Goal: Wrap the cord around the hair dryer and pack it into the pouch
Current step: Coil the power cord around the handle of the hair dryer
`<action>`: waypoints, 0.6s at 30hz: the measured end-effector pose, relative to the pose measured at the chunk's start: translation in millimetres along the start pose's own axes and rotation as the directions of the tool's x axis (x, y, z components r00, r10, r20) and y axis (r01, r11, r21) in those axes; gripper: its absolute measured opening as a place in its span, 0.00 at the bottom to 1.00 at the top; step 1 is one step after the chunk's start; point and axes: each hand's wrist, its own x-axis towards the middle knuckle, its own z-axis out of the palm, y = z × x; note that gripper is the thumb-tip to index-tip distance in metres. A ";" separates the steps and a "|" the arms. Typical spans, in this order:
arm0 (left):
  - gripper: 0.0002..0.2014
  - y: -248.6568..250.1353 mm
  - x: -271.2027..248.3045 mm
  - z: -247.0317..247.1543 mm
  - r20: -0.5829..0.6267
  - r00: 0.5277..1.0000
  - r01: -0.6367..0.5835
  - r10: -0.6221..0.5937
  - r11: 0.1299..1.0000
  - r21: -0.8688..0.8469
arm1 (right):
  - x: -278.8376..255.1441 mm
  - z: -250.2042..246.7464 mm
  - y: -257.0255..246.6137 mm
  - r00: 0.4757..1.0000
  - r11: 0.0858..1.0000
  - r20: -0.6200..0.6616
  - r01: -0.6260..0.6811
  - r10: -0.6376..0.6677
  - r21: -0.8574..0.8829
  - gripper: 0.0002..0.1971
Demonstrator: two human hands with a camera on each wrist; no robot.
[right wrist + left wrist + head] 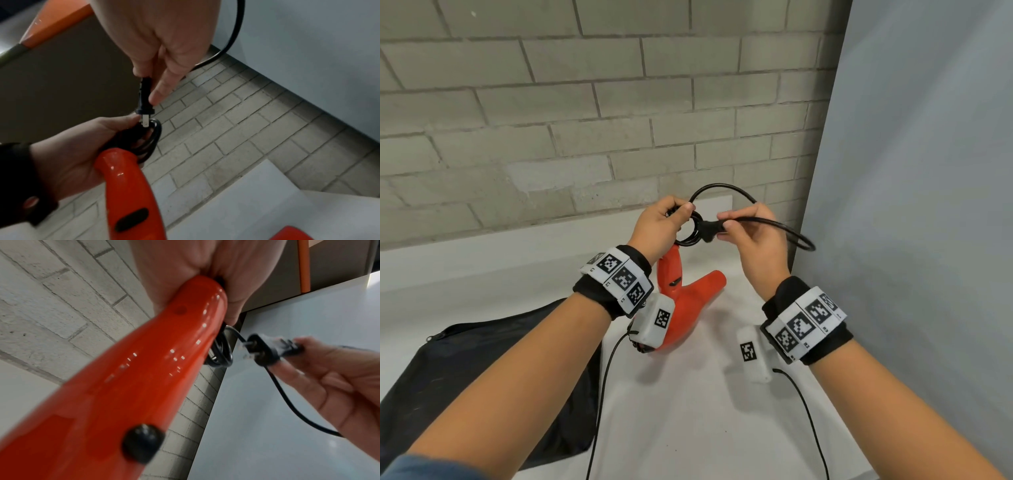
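An orange hair dryer (pixel 690 298) hangs handle-up over the white table, its nozzle pointing right. My left hand (pixel 666 224) grips the handle's top end (pixel 197 308) together with a small coil of black cord (pixel 690 233). My right hand (pixel 750 228) pinches the black plug (pixel 710 228) between thumb and fingers, its prongs (pixel 145 121) pointing into the coil (pixel 152 138). A loose loop of cord (pixel 722 187) arcs from my left hand over to the right and back to the plug. The black pouch (pixel 465 377) lies flat at the lower left, its zipper open.
A grey brick wall (pixel 585 120) stands close behind the table. A pale blue-grey panel (pixel 911 205) closes off the right side. Thin cables (pixel 602 394) trail from the wrist cameras across the white tabletop (pixel 688 411).
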 end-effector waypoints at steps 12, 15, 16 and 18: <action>0.09 -0.3 -2.6 7.7 0.065 0.998 0.005 -0.004 1.000 -0.006 | 4.8 30.3 32.1 0.968 0.834 0.057 0.240 -0.245 -0.497 0.11; 0.09 1.6 -4.1 12.1 0.148 0.989 0.032 -0.016 0.994 -0.103 | 14.0 34.9 37.5 0.988 0.910 0.018 0.146 -0.151 -0.388 0.15; 0.09 2.1 -3.6 12.6 0.152 0.988 0.039 -0.020 0.992 -0.120 | 17.1 34.9 36.9 0.995 0.927 0.060 0.098 -0.081 -0.362 0.15; 0.10 1.2 -0.4 11.1 0.128 0.991 0.047 -0.030 0.990 -0.130 | 21.2 32.2 34.3 0.983 0.938 0.180 0.019 0.046 -0.345 0.14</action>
